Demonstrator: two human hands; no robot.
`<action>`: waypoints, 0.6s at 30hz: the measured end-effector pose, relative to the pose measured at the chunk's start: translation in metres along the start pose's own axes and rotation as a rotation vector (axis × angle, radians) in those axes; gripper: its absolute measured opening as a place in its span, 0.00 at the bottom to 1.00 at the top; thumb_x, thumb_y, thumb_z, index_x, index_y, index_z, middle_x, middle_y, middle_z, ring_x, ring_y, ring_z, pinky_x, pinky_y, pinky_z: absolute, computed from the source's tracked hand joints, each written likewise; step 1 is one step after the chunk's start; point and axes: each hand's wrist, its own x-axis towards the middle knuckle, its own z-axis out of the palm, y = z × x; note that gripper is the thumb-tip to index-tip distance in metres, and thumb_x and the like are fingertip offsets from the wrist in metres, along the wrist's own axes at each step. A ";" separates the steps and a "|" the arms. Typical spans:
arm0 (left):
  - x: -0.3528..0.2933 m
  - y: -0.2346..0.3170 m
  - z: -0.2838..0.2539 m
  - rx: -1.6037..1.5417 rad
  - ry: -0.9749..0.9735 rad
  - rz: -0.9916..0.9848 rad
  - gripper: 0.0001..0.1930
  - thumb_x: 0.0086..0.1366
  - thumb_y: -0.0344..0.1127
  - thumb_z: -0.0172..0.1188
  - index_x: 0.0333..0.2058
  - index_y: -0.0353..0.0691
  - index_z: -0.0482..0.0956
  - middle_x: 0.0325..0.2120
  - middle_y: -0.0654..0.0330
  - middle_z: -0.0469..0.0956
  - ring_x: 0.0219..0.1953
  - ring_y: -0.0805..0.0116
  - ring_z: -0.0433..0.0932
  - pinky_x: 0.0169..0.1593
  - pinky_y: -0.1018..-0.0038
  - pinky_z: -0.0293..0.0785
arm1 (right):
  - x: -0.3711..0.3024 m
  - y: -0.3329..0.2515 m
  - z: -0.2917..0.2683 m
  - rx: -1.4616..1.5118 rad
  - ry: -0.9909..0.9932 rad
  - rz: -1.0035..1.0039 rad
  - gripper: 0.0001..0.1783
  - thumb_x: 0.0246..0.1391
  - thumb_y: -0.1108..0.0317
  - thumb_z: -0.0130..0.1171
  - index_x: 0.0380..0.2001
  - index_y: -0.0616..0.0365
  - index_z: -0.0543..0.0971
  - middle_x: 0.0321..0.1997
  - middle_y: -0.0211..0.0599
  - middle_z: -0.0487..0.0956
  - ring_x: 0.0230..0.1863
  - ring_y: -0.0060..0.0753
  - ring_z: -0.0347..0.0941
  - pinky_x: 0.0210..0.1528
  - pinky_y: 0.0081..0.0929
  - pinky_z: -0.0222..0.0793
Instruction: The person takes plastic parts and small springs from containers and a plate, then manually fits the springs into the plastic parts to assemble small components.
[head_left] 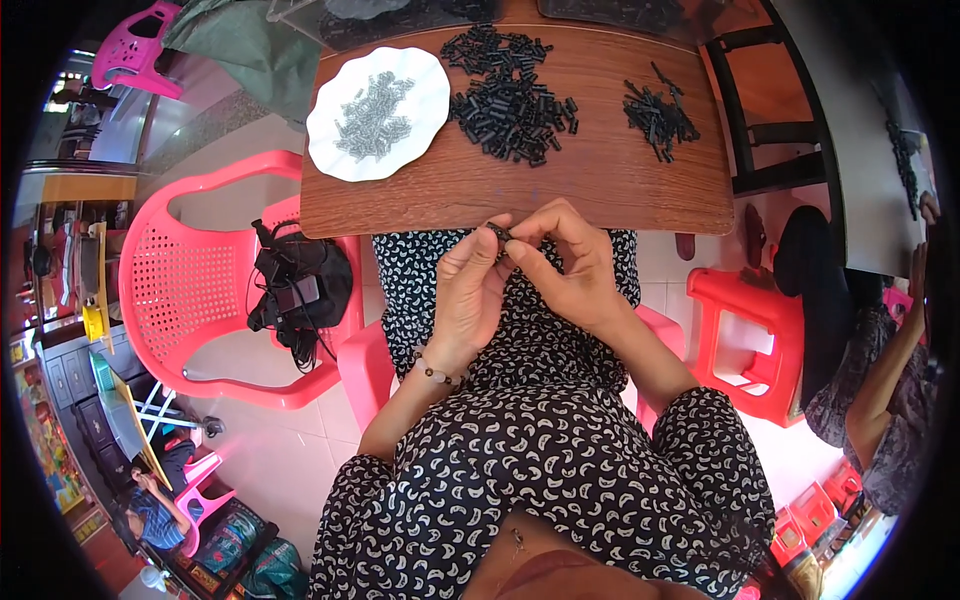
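My left hand [470, 283] and my right hand [572, 262] meet just off the near edge of the brown table [590, 205]. Between their fingertips they pinch a small black part [501, 234], mostly covered by the fingers. Beyond my left hand a white wavy-rimmed plate [325, 148] bears a heap of tiny clear or silvery pieces [376, 118]. Mid-table lies a large pile of short black cylindrical parts [510, 110]. Farther right there is a smaller pile of slim black pieces [660, 120].
Clear bins [400, 22] of dark parts stand along the table's far edge. A pink chair [190, 240] to the left bears a black bag with cables [300, 290]. A red stool [745, 340] stands to the right. Another person's arm [885, 370] shows at far right.
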 end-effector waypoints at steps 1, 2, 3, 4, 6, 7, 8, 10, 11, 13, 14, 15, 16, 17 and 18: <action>0.000 0.000 0.000 -0.009 -0.001 0.008 0.16 0.67 0.42 0.58 0.46 0.37 0.78 0.40 0.62 0.80 0.41 0.73 0.77 0.51 0.73 0.71 | 0.000 -0.003 0.001 0.003 0.013 0.026 0.07 0.51 0.78 0.63 0.34 0.63 0.77 0.34 0.31 0.75 0.36 0.20 0.69 0.40 0.19 0.65; 0.001 0.000 0.000 -0.018 -0.004 0.015 0.16 0.67 0.42 0.58 0.46 0.37 0.77 0.40 0.61 0.80 0.41 0.72 0.77 0.51 0.73 0.71 | 0.001 -0.003 0.002 0.004 0.026 0.052 0.07 0.51 0.78 0.63 0.35 0.63 0.78 0.34 0.31 0.74 0.36 0.19 0.69 0.40 0.18 0.65; 0.001 0.000 0.002 -0.019 -0.003 0.017 0.16 0.67 0.42 0.58 0.46 0.37 0.77 0.40 0.61 0.80 0.41 0.72 0.77 0.51 0.73 0.71 | 0.001 -0.002 0.001 0.005 0.024 0.052 0.07 0.51 0.78 0.63 0.35 0.63 0.78 0.34 0.31 0.74 0.36 0.19 0.69 0.40 0.18 0.65; 0.000 0.002 0.006 -0.080 0.008 -0.031 0.16 0.67 0.44 0.58 0.45 0.38 0.77 0.40 0.61 0.80 0.42 0.72 0.77 0.51 0.73 0.71 | 0.001 -0.001 0.001 0.009 0.005 0.047 0.08 0.52 0.78 0.63 0.37 0.63 0.78 0.34 0.31 0.74 0.35 0.18 0.69 0.40 0.18 0.66; 0.000 0.005 0.010 -0.142 0.019 -0.080 0.16 0.66 0.45 0.59 0.44 0.39 0.77 0.40 0.61 0.80 0.43 0.72 0.76 0.52 0.73 0.71 | 0.001 0.001 -0.002 0.012 -0.015 0.045 0.09 0.52 0.77 0.64 0.38 0.64 0.78 0.34 0.30 0.74 0.35 0.18 0.70 0.41 0.18 0.66; 0.001 0.007 0.011 -0.169 0.046 -0.138 0.16 0.65 0.46 0.60 0.41 0.40 0.78 0.38 0.63 0.79 0.42 0.72 0.75 0.51 0.73 0.70 | 0.002 0.001 -0.004 0.021 -0.038 0.077 0.09 0.53 0.76 0.63 0.39 0.64 0.78 0.35 0.30 0.76 0.37 0.18 0.71 0.42 0.18 0.67; 0.001 0.007 0.011 -0.194 0.073 -0.197 0.15 0.64 0.48 0.61 0.39 0.42 0.78 0.37 0.64 0.78 0.42 0.73 0.75 0.51 0.74 0.70 | 0.002 0.002 -0.005 0.031 -0.061 0.109 0.09 0.55 0.76 0.62 0.39 0.64 0.78 0.36 0.30 0.77 0.38 0.18 0.71 0.43 0.18 0.67; 0.000 0.007 0.010 -0.245 0.107 -0.254 0.15 0.62 0.48 0.63 0.38 0.43 0.77 0.35 0.66 0.77 0.41 0.74 0.74 0.50 0.75 0.71 | 0.003 0.004 -0.005 0.149 -0.044 0.191 0.08 0.57 0.74 0.61 0.40 0.65 0.78 0.38 0.31 0.78 0.39 0.19 0.72 0.44 0.19 0.68; 0.000 0.007 0.009 -0.296 0.141 -0.310 0.15 0.61 0.48 0.65 0.36 0.44 0.77 0.33 0.68 0.76 0.40 0.75 0.73 0.49 0.76 0.71 | 0.004 0.005 -0.005 0.268 -0.027 0.273 0.08 0.59 0.73 0.60 0.40 0.65 0.77 0.39 0.31 0.79 0.41 0.19 0.73 0.45 0.19 0.68; 0.000 0.007 0.011 -0.330 0.176 -0.346 0.15 0.60 0.48 0.66 0.35 0.44 0.77 0.31 0.69 0.75 0.39 0.76 0.72 0.47 0.76 0.71 | 0.007 0.003 -0.008 0.314 -0.049 0.317 0.08 0.60 0.72 0.59 0.40 0.65 0.78 0.39 0.32 0.80 0.41 0.19 0.73 0.46 0.19 0.69; 0.000 0.007 0.013 -0.364 0.211 -0.384 0.15 0.59 0.48 0.67 0.35 0.45 0.77 0.30 0.70 0.74 0.37 0.76 0.72 0.45 0.77 0.71 | 0.008 0.002 -0.010 0.360 -0.069 0.361 0.08 0.61 0.71 0.58 0.40 0.65 0.78 0.40 0.32 0.80 0.42 0.19 0.73 0.47 0.19 0.69; -0.001 0.008 0.014 -0.364 0.211 -0.384 0.15 0.59 0.48 0.67 0.35 0.45 0.77 0.30 0.70 0.74 0.37 0.76 0.72 0.45 0.77 0.71 | 0.009 0.003 -0.010 0.359 -0.070 0.361 0.08 0.61 0.71 0.58 0.40 0.65 0.78 0.40 0.32 0.80 0.42 0.19 0.73 0.47 0.19 0.69; -0.001 0.008 0.015 -0.375 0.225 -0.386 0.15 0.58 0.48 0.67 0.34 0.45 0.77 0.30 0.70 0.74 0.37 0.77 0.72 0.44 0.78 0.71 | 0.009 0.004 -0.011 0.363 -0.080 0.360 0.09 0.61 0.70 0.58 0.40 0.65 0.78 0.39 0.32 0.80 0.42 0.18 0.73 0.47 0.19 0.69; -0.002 0.008 0.016 -0.386 0.239 -0.388 0.15 0.58 0.47 0.68 0.34 0.45 0.76 0.30 0.71 0.74 0.37 0.77 0.72 0.44 0.78 0.71 | 0.009 0.004 -0.011 0.368 -0.090 0.359 0.09 0.61 0.70 0.58 0.41 0.65 0.78 0.39 0.31 0.80 0.41 0.18 0.73 0.47 0.19 0.69; -0.002 0.008 0.016 -0.386 0.239 -0.388 0.15 0.58 0.47 0.68 0.34 0.45 0.76 0.30 0.71 0.74 0.37 0.77 0.72 0.44 0.78 0.71 | 0.008 0.005 -0.011 0.368 -0.091 0.358 0.09 0.61 0.70 0.58 0.41 0.65 0.78 0.39 0.31 0.80 0.41 0.18 0.73 0.47 0.19 0.69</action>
